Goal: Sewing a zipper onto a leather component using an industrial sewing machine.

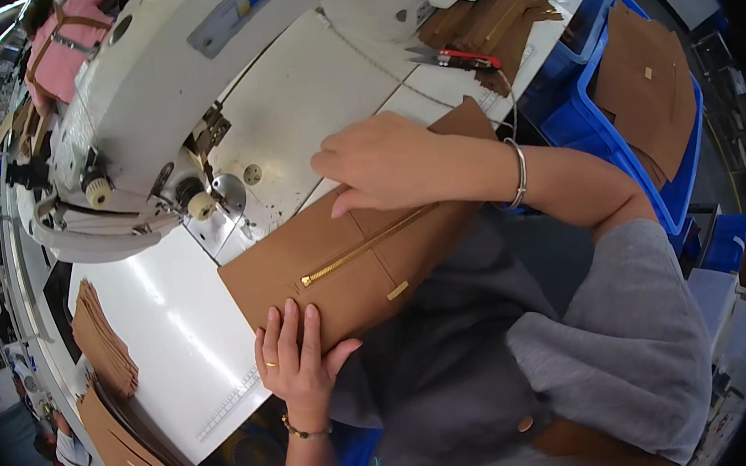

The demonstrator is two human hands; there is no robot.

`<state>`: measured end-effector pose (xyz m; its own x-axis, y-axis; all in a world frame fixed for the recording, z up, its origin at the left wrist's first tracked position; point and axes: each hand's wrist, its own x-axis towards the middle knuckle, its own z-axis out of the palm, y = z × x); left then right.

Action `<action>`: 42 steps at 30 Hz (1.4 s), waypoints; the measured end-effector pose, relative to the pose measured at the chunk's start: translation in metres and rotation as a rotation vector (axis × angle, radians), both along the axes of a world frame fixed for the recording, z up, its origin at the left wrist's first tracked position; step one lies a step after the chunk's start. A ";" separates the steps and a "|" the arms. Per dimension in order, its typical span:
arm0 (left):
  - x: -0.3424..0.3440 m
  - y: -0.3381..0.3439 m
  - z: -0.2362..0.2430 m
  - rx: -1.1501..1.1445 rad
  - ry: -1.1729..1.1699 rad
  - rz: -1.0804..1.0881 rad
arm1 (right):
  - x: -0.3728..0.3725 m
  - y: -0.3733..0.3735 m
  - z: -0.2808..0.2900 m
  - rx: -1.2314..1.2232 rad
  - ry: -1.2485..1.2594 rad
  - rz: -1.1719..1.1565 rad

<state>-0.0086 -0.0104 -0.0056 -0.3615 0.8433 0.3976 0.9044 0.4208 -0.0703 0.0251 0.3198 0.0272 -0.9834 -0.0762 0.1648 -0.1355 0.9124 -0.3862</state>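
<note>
A brown leather-like panel (324,250) with a gold zipper (365,245) and a small gold tab (398,291) lies across the front of the white sewing table. My left hand (296,348) rests on its near left corner, fingers stretched out flat. Over the panel's far edge is my right hand (379,163), its fingers curled in and the thumb by the panel's surface. Whatever those curled fingers hold, if anything, is hidden. Just left of the panel stands the sewing machine's head (199,198), above the table and apart from my hands.
Red-handled thread snips (464,59) lie beside a pile of brown pieces (500,16) at the far right. A blue bin (593,107) holds more brown panels (646,82). Stacked brown strips (102,342) and another brown panel (130,445) sit at the left. Another person (67,47) is beyond the machine.
</note>
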 end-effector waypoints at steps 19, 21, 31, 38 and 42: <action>0.002 -0.005 -0.007 0.185 -0.063 0.017 | 0.381 0.233 0.039 -0.025 0.641 -1.819; 0.003 -0.003 -0.005 0.182 -0.071 0.027 | 0.384 0.249 0.016 0.488 0.590 -1.695; 0.007 0.001 -0.002 0.152 -0.121 0.087 | 0.165 0.251 0.008 0.555 0.328 -0.695; 0.007 0.000 0.001 0.062 -0.163 0.126 | 0.147 0.267 0.023 0.460 0.101 -0.548; 0.006 0.001 0.005 0.053 -0.168 0.158 | 0.153 0.291 0.021 0.613 0.134 -0.528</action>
